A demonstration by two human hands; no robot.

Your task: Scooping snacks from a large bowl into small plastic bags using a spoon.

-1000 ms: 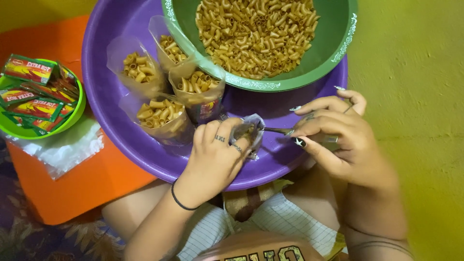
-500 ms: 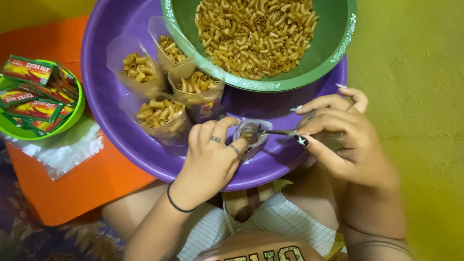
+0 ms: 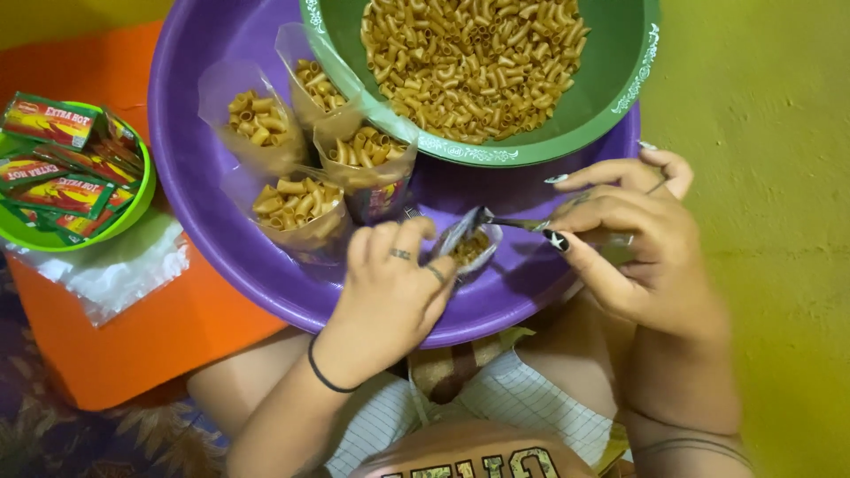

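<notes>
- While the person sits with a wide purple basin [image 3: 221, 257] across the lap, the left hand [image 3: 390, 292] is closed around a small clear plastic bag [image 3: 467, 243], fingers pinching its mouth open; the bag sits over the near part of the basin, just beside the hand's fingertips.
- The right hand [image 3: 637, 239] grips a metal spoon [image 3: 513, 222] between thumb and fingers, closed on the handle; the spoon's bowl lies at the bag's opening, touching it.
- The bag already shows a little brown macaroni inside.
- A green bowl [image 3: 620, 97] rests inside the far side of the basin, filled with fried macaroni [image 3: 474, 57].
- Four filled bags [image 3: 292, 199] of the same snack stand upright in the basin's left half, clustered together and touching, the nearest one just beside the left hand.
- A small lime-green bowl [image 3: 137, 208] stands outside the basin to the left on an orange surface [image 3: 159, 336], holding red and green seasoning sachets [image 3: 53, 190].
- A loose stack of clear plastic bags [image 3: 124, 270] lies just under that small bowl's near rim.
- Left wrist carries a thin black band; rings on two fingers.
</notes>
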